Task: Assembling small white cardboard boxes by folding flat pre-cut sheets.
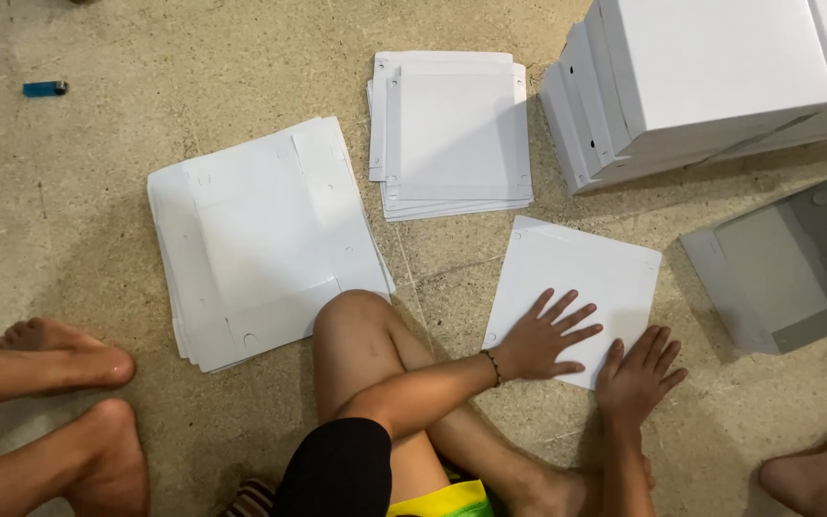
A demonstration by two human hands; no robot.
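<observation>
Blue lighter (45, 88) lies far left on the floor (69, 191). Stack of white die-cut sheets (260, 239) sits left of the knee; a second stack (452, 134) lies beyond. Single white sheet (581, 273) lies flat on the floor, near-square, tilted slightly clockwise, corners skewed to the floor joints. Left hand (543, 340) and right hand (636, 375) press it, fingers spread, gripping nothing. Folded boxes (701, 77) stand far right.

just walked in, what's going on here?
A person sits on the floor with both hands flat on one white cardboard sheet: left hand, right hand. Fingers are spread, nothing gripped. Two stacks of flat white blanks lie ahead, folded white boxes are piled at upper right, and one open box sits to the right. Another person's feet show at left.
</observation>
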